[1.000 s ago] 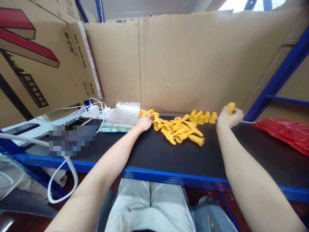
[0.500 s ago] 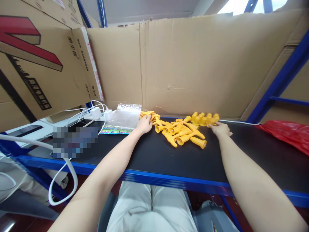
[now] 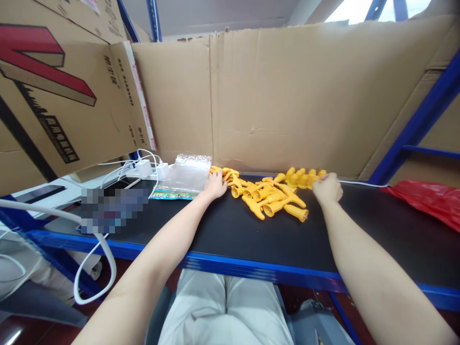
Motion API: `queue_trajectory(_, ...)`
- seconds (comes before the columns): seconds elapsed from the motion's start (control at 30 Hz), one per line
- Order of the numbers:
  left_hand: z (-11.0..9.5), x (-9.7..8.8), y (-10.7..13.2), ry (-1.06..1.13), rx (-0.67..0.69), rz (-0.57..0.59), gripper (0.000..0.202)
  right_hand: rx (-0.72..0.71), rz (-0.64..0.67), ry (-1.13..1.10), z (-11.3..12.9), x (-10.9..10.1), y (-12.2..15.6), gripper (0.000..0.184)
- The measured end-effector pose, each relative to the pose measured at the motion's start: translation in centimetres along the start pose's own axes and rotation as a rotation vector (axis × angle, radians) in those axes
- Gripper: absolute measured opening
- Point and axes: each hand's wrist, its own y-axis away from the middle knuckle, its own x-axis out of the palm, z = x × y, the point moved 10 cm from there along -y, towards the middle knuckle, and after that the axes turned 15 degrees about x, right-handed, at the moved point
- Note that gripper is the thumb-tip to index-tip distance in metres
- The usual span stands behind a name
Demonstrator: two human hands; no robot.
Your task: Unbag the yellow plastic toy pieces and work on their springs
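My left hand lies with its fingers stretched over several yellow T-shaped plastic pieces at the back of the black shelf. Its fingertips partly cover them. To its right spreads a loose pile of yellow plastic pieces, some with flared hollow ends and thin metal pins inside. Beyond the pile, a cluster of short yellow plastic caps stands upright in rows. At the right end of these rows is my right hand, its fingers curled and closed against the last caps. Whatever they grip is hidden.
A clear plastic bag with a colourful lower edge lies left of my left hand. Farther left are white chargers with cables and a blurred-out object. A red plastic bag sits at right. Cardboard walls the back.
My right hand has shifted slightly up at the end of the upright caps, and its fingers are more curled. My left hand stays on the T-shaped pieces. The view has moved slightly.
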Motion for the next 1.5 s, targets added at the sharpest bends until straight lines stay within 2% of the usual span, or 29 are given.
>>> queue_trajectory(0.1, 0.0, -0.1, 0.1, 0.010, -0.019, 0.008, 0.040, -0.183, -0.002, -0.020, 3.6, 0.1, 1.7, 0.025)
queue_trajectory(0.2, 0.0, -0.3, 0.1, 0.016, -0.042, -0.001, 0.034, -0.362, 0.148, 0.015, 6.9, 2.2, 3.9, 0.019)
queue_trajectory(0.27, 0.0, -0.6, 0.2, 0.018, -0.051, -0.029, 0.031, -0.423, 0.283, 0.106, 8.1, 4.3, 5.4, 0.009)
queue_trajectory(0.3, 0.0, -0.8, 0.2, 0.019, -0.052, -0.047, 0.030, -0.433, 0.353, 0.165, 8.2, 5.4, 6.1, 0.007)
queue_trajectory(0.37, 0.0, -1.0, 0.1, 0.014, -0.043, -0.075, 0.027, -0.427, 0.506, 0.233, 8.0, 7.2, 7.4, 0.013)
queue_trajectory(0.47, 0.1, -0.8, -0.1, 0.010, -0.021, -0.072, 0.019, -0.421, 0.664, 0.189, 7.6, 8.3, 8.5, 0.018)
queue_trajectory(0.73, 0.1, -0.6, -0.1, 0.031, -0.024, -0.068, 0.030, -0.355, 0.785, -0.003, 7.0, 9.0, 8.5, 0.013)
queue_trajectory(0.83, -0.2, -1.0, 0.0, 0.007, -0.021, -0.074, 0.035, -0.383, 0.732, 0.076, 7.3, 8.6, 8.5, 0.015)
queue_trajectory(0.9, -0.7, -1.9, 0.1, -0.035, 0.000, -0.113, 0.037, -0.448, 0.599, 0.169, 8.1, 7.4, 8.3, 0.018)
queue_trajectory(1.0, -2.6, -3.7, 0.2, -0.084, 0.119, -0.213, 0.044, -0.637, 0.341, 0.255, 10.3, 4.6, 9.1, 0.021)
queue_trajectory(1.1, -5.8, -5.0, 0.5, -0.096, 0.308, -0.274, 0.052, -0.888, 0.192, 0.228, 12.9, 2.2, 12.0, 0.022)
queue_trajectory(1.2, -8.0, -5.5, 1.0, -0.106, 0.396, -0.282, 0.054, -1.107, 0.147, 0.155, 15.0, 0.4, 16.0, 0.023)
queue_trajectory(1.3, -8.9, -5.2, 1.1, -0.111, 0.381, -0.237, 0.048, -1.265, 0.140, 0.110, 16.4, -1.0, 19.6, 0.023)
queue_trajectory(1.4, -8.8, -5.2, 1.1, -0.105, 0.332, -0.213, 0.037, -1.313, 0.159, 0.126, 16.9, -1.4, 21.4, 0.022)
queue_trajectory(1.5, -8.4, -5.5, 1.1, -0.115, 0.276, -0.206, 0.032, -1.250, 0.203, 0.186, 16.8, -0.7, 21.3, 0.021)
